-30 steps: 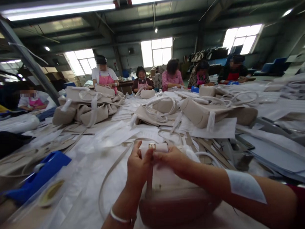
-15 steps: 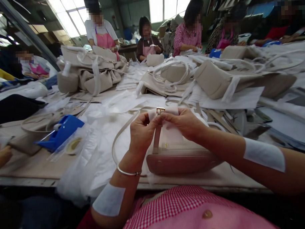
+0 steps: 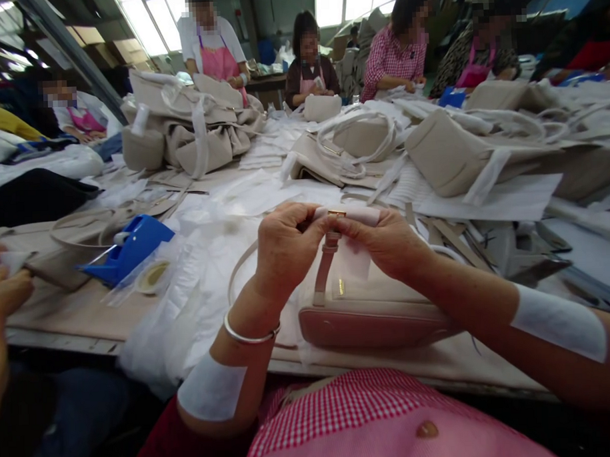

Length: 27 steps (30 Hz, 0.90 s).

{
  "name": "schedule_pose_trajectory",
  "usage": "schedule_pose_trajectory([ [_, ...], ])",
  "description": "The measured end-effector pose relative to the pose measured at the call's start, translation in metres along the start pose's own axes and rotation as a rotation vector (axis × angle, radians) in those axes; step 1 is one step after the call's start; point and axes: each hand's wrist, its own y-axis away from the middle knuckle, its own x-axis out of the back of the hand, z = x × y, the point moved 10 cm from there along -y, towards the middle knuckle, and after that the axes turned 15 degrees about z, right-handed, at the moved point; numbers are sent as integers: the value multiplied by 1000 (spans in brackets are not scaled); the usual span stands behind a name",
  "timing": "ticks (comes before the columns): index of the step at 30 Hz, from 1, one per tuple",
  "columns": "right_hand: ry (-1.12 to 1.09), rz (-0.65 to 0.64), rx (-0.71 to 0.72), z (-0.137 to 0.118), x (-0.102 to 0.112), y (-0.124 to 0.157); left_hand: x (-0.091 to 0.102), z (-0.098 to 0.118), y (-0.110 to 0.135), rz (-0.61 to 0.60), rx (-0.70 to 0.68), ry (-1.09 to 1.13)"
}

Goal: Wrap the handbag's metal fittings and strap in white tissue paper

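A beige handbag (image 3: 388,322) lies on the table in front of me, its darker bottom panel towards me. From it a narrow strap (image 3: 325,274) rises to a gold-coloured buckle (image 3: 337,214). My left hand (image 3: 288,249) pinches the strap just below the buckle, thumb and fingers closed. My right hand (image 3: 398,242) is closed from the other side, its thumb and fingertips meeting the left's at the strap. White wrapping sheet (image 3: 362,215) passes behind the buckle and hangs over the bag. A small gold plate (image 3: 342,287) shows beside the strap; the fingertips partly hide the buckle area.
A blue tape dispenser (image 3: 135,244) and a tape roll (image 3: 153,277) lie to the left, near a co-worker's hand (image 3: 10,292). Beige bags (image 3: 447,157) and loose strips (image 3: 450,240) cover the right side. More bags (image 3: 207,148) are piled behind; several people work across the table.
Both hands have turned slightly at the buckle, which now lies flatter and more covered by the fingers. The whole view has shifted a little, so the scene sits farther right.
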Motion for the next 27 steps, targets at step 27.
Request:
schedule_pose_trajectory([
  [27, 466, 106, 390, -18, 7, 6, -56, -45, 65, -362, 515, 494],
])
